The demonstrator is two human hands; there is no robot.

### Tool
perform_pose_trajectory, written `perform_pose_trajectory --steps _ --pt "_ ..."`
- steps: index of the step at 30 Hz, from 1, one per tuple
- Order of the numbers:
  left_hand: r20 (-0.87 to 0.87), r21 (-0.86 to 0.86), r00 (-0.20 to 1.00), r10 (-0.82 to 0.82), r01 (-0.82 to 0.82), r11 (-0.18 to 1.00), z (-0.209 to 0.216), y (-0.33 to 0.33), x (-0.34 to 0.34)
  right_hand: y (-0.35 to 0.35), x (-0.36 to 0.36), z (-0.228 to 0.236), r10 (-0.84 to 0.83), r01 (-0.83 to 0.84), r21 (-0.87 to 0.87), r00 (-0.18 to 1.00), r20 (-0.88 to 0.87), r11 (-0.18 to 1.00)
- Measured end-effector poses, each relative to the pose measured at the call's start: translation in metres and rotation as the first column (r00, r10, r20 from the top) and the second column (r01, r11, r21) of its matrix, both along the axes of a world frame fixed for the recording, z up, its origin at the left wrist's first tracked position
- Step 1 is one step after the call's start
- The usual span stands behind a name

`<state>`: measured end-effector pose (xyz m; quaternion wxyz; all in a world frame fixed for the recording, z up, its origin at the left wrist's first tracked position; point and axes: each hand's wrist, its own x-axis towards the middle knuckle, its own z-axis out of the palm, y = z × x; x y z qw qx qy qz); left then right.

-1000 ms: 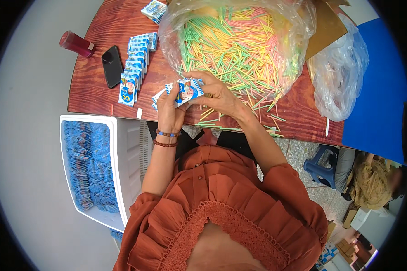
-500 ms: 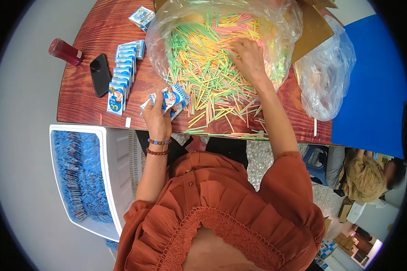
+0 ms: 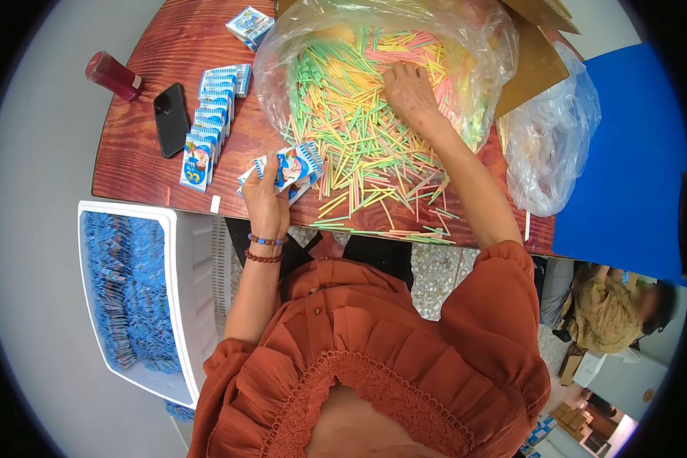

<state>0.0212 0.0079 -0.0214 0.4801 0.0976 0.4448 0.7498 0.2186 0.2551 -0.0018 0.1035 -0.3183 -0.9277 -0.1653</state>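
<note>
Left hand (image 3: pixel 267 206): thumb and fingers pinching glossy blue-and-white packets (image 3: pixel 294 168), which jut past the fingertips. Right hand (image 3: pixel 411 93): fingers curled down at thin pink, yellow and green sticks (image 3: pixel 347 137); grip can't be told.

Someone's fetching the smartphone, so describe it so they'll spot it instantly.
Find the red wooden table, then the clear plastic bag of pastel sticks. Left of that bag runs a row of overlapping blue-white packets. The smartphone lies just left of that row, the only plain black thing there.
</note>
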Motion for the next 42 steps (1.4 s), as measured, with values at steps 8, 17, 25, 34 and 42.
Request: perform_pose_trajectory --steps 8,17,25,34,42 --pt "0.012 0.022 1.0 -0.022 0.021 1.0 0.002 -0.003 -0.002 0.001 0.006 0.006 -0.099 0.052 -0.272 0.981 -0.164 0.961" --pt "0.047 0.006 0.999 -0.02 0.02 1.0 0.007 -0.001 0.001 0.004 0.002 0.026 -0.512 -0.15 -0.806 0.702 -0.495 0.573" --pt "0.136 -0.009 0.991 -0.01 0.011 1.0 0.009 0.016 0.007 -0.014 -0.014 0.035 -0.713 -0.817 -0.493 0.151 -0.684 0.3" --pt "0.16 0.09 0.987 0.024 -0.039 0.995 0.019 0.018 0.019 -0.132 -0.076 0.064 -0.743 -0.958 -0.042 -0.193 -0.641 0.285" --pt "0.146 0.12 0.989 0.038 -0.056 0.991 0.029 0.009 0.017 -0.153 -0.094 0.066 -0.492 -0.916 -0.07 -0.147 -0.858 0.395"
